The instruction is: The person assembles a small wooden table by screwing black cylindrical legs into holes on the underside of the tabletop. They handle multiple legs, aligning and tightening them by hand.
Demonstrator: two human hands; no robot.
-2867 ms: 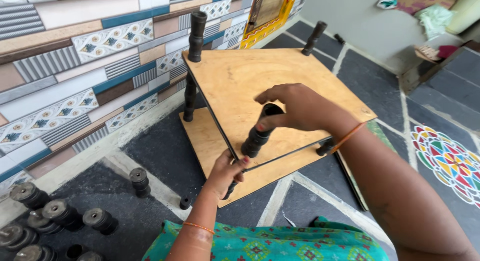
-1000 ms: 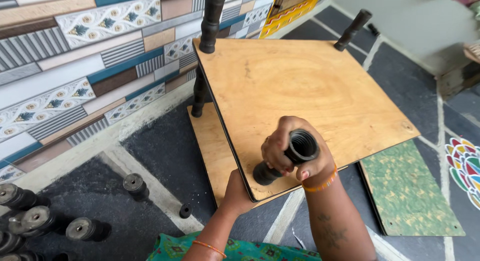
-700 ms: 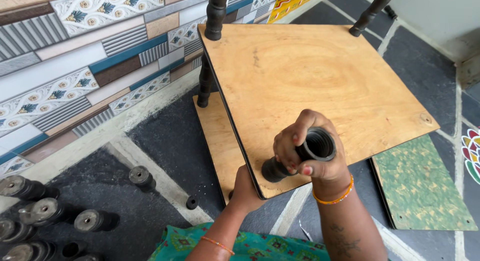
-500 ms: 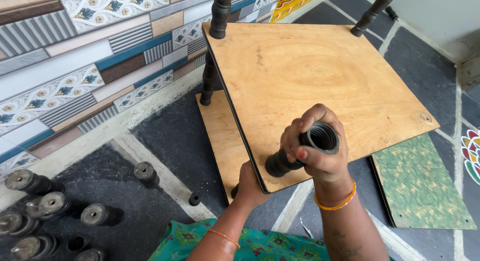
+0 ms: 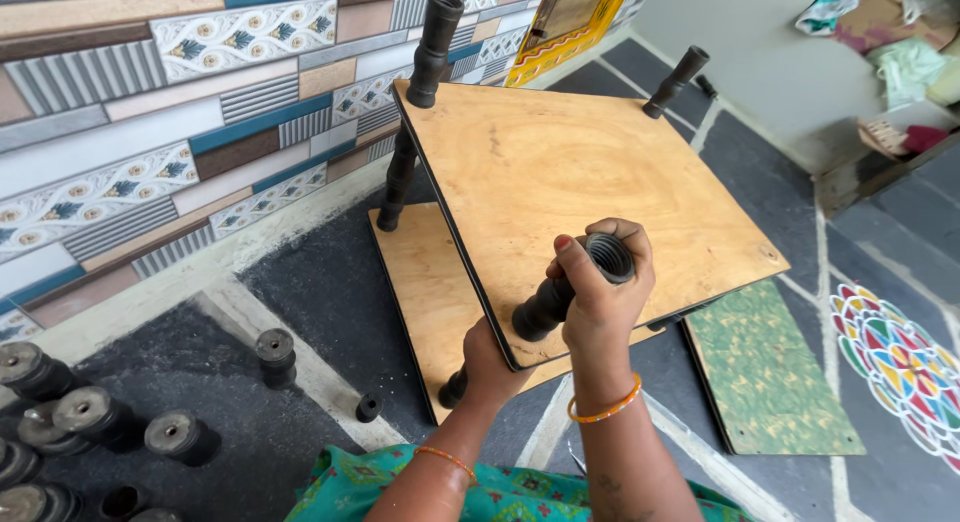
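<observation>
Several spools: black threaded spacers (image 5: pixel 95 422) lie loose on the floor at far left
Left hand: left hand (image 5: pixel 490 367) grips the near edge of the upper plywood shelf (image 5: pixel 570 182) from beneath; fingers hidden
Right hand: right hand (image 5: pixel 600 292) has its grip clamped around a black threaded post (image 5: pixel 572 284) at the shelf's near corner

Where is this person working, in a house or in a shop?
Probably the floor of a home, not a shop: dark stone floor with a painted flower pattern, a colourful tiled wall, and loose black pegs lying beside wooden boards.
</observation>
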